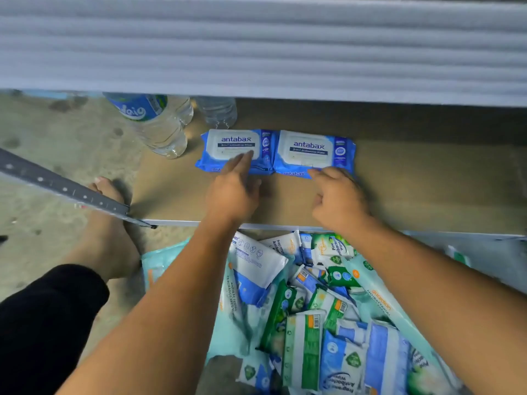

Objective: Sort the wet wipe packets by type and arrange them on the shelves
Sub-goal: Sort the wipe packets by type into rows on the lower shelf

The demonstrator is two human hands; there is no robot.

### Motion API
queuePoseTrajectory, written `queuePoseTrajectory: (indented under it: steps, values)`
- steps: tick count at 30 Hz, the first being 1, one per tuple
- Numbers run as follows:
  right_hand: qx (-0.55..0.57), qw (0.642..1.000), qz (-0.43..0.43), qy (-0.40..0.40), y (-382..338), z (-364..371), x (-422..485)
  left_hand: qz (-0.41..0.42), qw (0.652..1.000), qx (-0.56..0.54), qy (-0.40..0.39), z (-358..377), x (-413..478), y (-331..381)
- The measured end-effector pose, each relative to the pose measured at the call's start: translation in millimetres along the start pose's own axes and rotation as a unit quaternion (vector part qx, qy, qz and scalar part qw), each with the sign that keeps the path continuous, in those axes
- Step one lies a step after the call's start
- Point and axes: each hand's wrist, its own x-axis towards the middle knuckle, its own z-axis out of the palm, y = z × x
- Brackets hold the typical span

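Note:
Two blue Antabax wipe packets lie side by side on the brown shelf board (413, 181). My left hand (233, 192) rests its straight fingertips on the front of the left packet (233, 143). My right hand (336, 198) touches the near edge of the right packet (313, 149) with a finger, the other fingers loosely curled. Below the shelf edge lies a heap of mixed wipe packets (322, 303), blue, green and white.
Two clear water bottles (159, 124) stand at the shelf's far left. A white shelf (256, 47) hangs overhead. A grey perforated metal upright (62, 189) slants at the left. A bare foot (111, 223) and a black-clad leg (42, 323) are on the concrete floor.

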Motion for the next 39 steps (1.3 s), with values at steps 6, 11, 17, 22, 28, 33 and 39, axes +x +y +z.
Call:
queuePoseTrajectory:
  steps: [6, 11, 17, 22, 28, 33, 39]
  values:
    - [-0.006, 0.998, 0.059, -0.03, 17, -18, -86, -0.056, 0.998, -0.037, -0.015, -6, -81, 27]
    - [-0.005, 0.986, 0.149, -0.069, 32, -32, -148, -0.197, 0.979, -0.045, 0.015, -17, -163, 26]
    - [-0.047, 0.968, 0.218, -0.112, 46, -28, -198, -0.373, 0.926, -0.038, -0.051, -18, -225, 25]
    - [-0.096, 0.951, 0.269, -0.117, 47, -29, -201, -0.395, 0.915, -0.054, -0.065, -8, -235, 15]
    - [-0.079, 0.942, 0.301, -0.13, 49, -31, -189, -0.434, 0.897, -0.061, -0.052, -7, -228, 16]
    - [-0.089, 0.944, 0.296, -0.113, 48, -34, -188, -0.45, 0.886, -0.093, -0.065, -19, -225, 12]
    - [-0.069, 0.958, 0.271, -0.069, 41, -54, -212, -0.462, 0.872, -0.154, -0.046, -47, -229, 23]
